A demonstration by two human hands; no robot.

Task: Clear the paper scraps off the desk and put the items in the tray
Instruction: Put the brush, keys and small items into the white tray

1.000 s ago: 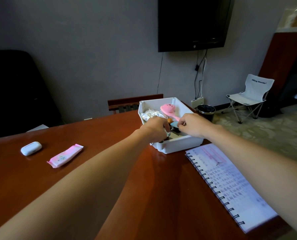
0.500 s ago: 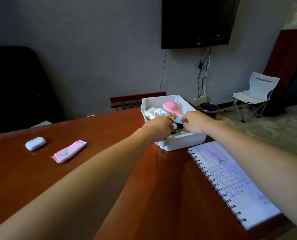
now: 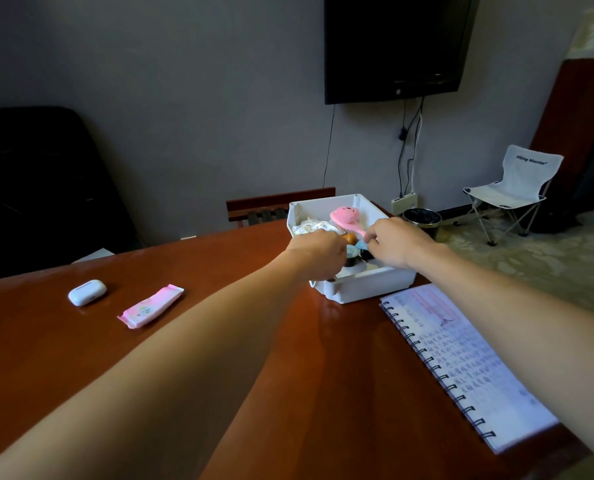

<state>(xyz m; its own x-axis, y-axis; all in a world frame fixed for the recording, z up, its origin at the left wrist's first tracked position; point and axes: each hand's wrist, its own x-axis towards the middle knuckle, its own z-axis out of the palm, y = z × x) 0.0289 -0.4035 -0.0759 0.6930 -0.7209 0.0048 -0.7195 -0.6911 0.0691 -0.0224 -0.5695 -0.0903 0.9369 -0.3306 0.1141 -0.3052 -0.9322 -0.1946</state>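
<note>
A glossy wooden desk (image 3: pixel 150 358) carries a spiral notebook (image 3: pixel 462 362) just right of a white plastic tray (image 3: pixel 365 287). Over the tray, the left hand (image 3: pixel 318 251) is curled shut, contents hidden; the right hand (image 3: pixel 397 242) pinches a small blue piece (image 3: pixel 360 244). Well left of the tray lie a pink wrapper (image 3: pixel 150 305) and a rounded white case (image 3: pixel 87 292).

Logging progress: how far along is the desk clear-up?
Done: pink hairbrush and crumpled paper lie in the white plastic tray. In hand: left hand and right hand work over the tray's small items. Left: white earbud case, pink wrapped packet, spiral notebook on the desk.
</note>
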